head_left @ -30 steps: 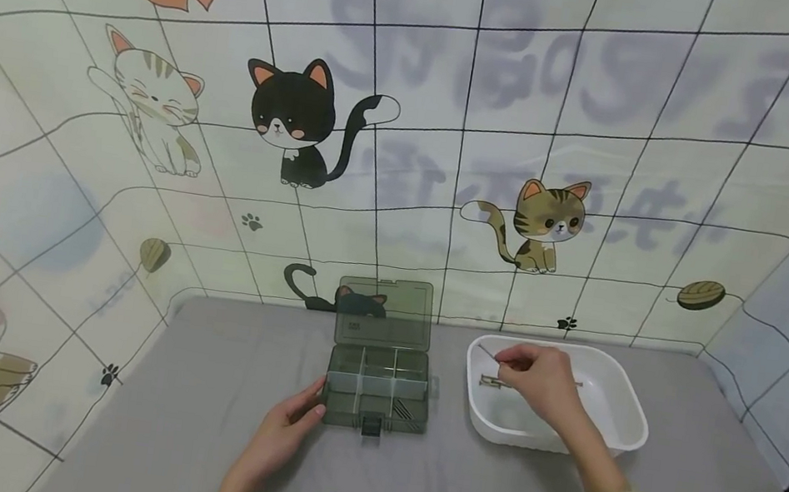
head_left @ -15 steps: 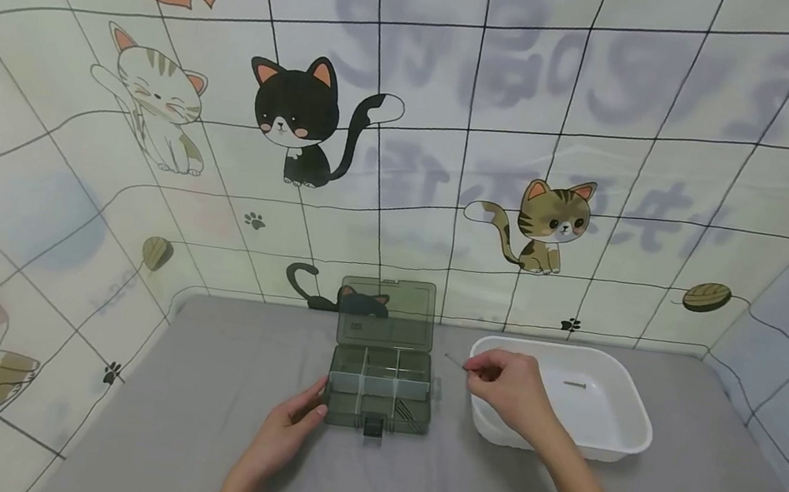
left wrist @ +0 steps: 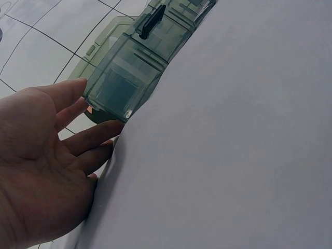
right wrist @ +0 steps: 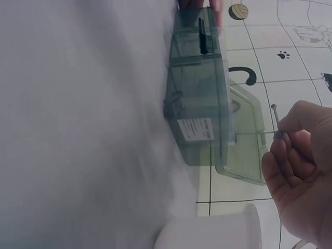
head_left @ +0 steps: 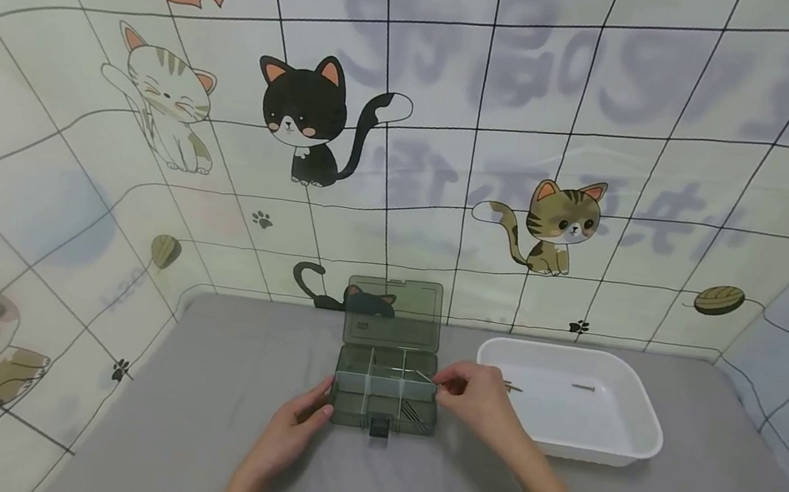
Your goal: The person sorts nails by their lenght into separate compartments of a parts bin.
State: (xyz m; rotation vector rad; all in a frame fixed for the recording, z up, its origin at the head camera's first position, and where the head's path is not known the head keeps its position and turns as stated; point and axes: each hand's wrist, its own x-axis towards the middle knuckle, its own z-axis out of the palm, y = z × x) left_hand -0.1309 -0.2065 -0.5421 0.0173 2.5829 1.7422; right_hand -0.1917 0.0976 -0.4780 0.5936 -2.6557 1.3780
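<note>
A green see-through compartment box (head_left: 347, 403) sits on the cloth with its lid (head_left: 392, 330) raised. Several thin dark pieces (head_left: 413, 413) lie in its front right compartment. My left hand (head_left: 287, 430) rests against the box's left side, fairly straight fingertips touching the edge in the left wrist view. Over the back right compartment, my right hand (head_left: 477, 399) pinches a thin nail (right wrist: 275, 113) between thumb and fingertips, its small round head pointing away. The nail appears just above the box rather than lying in it.
To the right stands a white tray (head_left: 592, 455). One brass-coloured screw (head_left: 582, 388) lies in it, and a few more (head_left: 512, 387) show partly behind the right hand. A patterned sheet with cats (head_left: 304, 120) hangs behind the grey cloth (head_left: 230, 341).
My right hand has carried the nail left from the white tray to the box's right side. The left hand stays at the box. The view has shifted slightly.
</note>
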